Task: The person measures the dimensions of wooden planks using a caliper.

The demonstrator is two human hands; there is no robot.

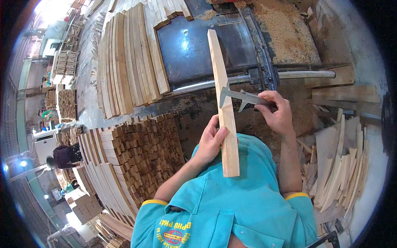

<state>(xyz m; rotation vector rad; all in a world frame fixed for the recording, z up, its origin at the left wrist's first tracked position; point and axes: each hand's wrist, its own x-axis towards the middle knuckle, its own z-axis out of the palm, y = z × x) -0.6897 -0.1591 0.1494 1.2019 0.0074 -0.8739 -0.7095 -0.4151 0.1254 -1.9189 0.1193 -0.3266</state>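
Caliper (248,98): scale too small to read. Can't tell if its near jaw touches the wood strip (226,107) or just overlaps it from here. Most fingers of my left hand (210,142) are hidden behind the strip; the caliper's grip end is partly covered by my right hand (278,113). Shirt (252,198) runs off the bottom edge, small print on its badge (173,236) unreadable. Black thing (328,240), lower right, cut off, can't identify. Boards (155,12) cut off up top. Far-left person (68,156): head blurred, hands not readable.
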